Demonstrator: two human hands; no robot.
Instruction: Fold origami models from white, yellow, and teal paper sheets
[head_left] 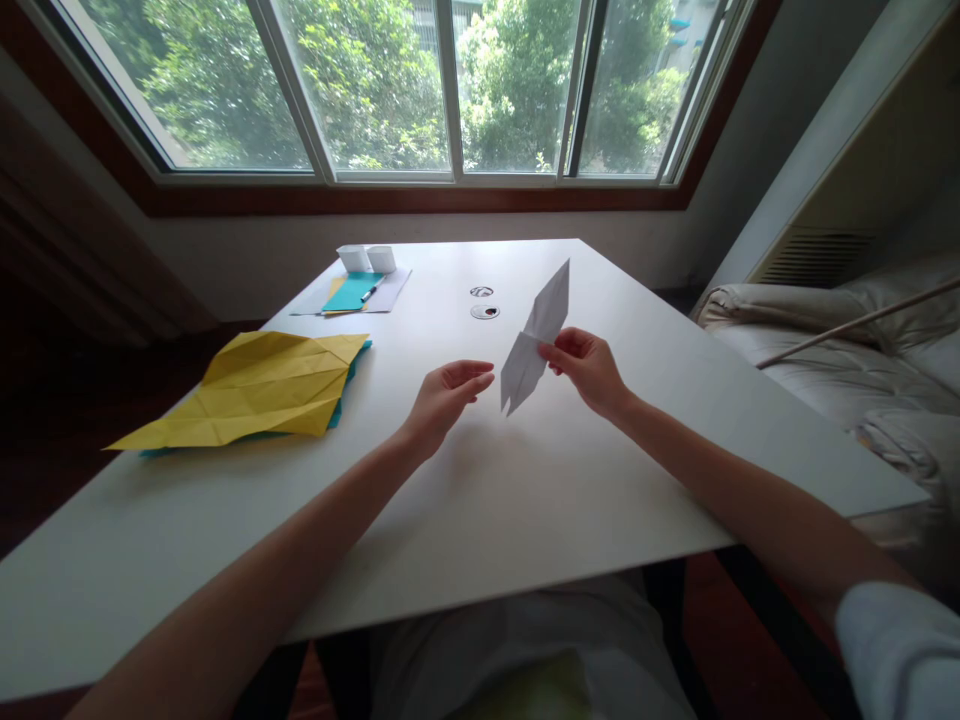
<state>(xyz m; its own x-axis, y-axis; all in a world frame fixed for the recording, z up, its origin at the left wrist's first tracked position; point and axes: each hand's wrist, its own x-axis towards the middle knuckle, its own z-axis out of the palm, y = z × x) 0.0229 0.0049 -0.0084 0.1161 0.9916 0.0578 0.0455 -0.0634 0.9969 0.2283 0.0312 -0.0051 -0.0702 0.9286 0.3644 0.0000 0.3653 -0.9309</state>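
Note:
A piece of folded white paper (534,345), long and pointed at its upper end with a split lower tip, is held above the table. My right hand (589,368) pinches its right edge near the middle between thumb and fingers. Just left of the paper is my left hand (452,398), apart from it, its thumb and fingertips slightly separated with nothing between them. Beyond the paper, two small round black-and-white pieces (485,312) lie on the white table (585,500).
Creased yellow paper (277,385) lies over teal paper (335,415) at the left. Farther back are stacked sheets (352,292), a pen (371,291) and two small white containers (381,260). A window (390,90) stands behind; a padded white seat (810,380) is at the right.

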